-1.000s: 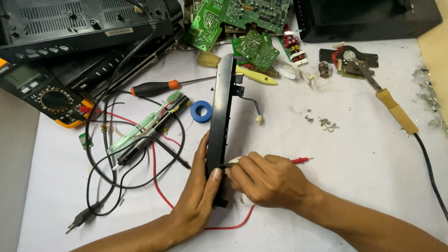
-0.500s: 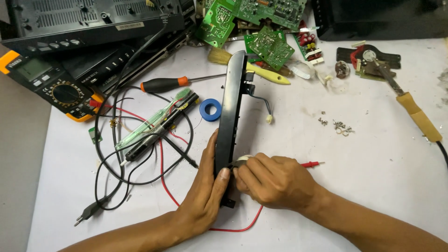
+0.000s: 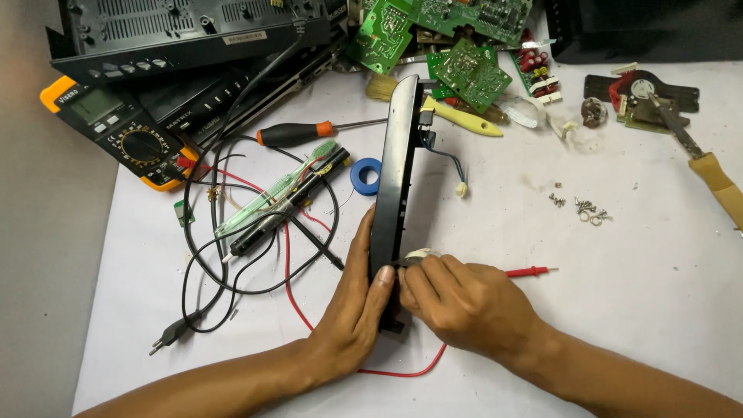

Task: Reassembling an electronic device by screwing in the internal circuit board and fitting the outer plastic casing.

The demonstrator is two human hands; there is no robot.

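A long black plastic panel [image 3: 396, 170] stands on its edge on the white sheet [image 3: 619, 294], running away from me. My left hand [image 3: 352, 310] grips its near end from the left side. My right hand [image 3: 464, 306] is closed at the panel's right side, pinching a small white piece [image 3: 422, 254] against it. A red probe [image 3: 530, 272] lies just beyond my right hand. A short blue and black wire with a white plug [image 3: 460, 189] hangs from the panel's far part.
A yellow multimeter [image 3: 116, 135] with red and black leads lies at the left, beside a black-handled screwdriver [image 3: 298, 133], a blue tape roll [image 3: 364, 176] and a green toothbrush [image 3: 275, 192]. Green circuit boards [image 3: 468, 73] crowd the back. Loose screws [image 3: 580, 207] and a soldering iron [image 3: 708, 170] lie at the right.
Both hands stay on the panel's near end. The view has shifted slightly; the hands and panel sit a little lower and further right in it.
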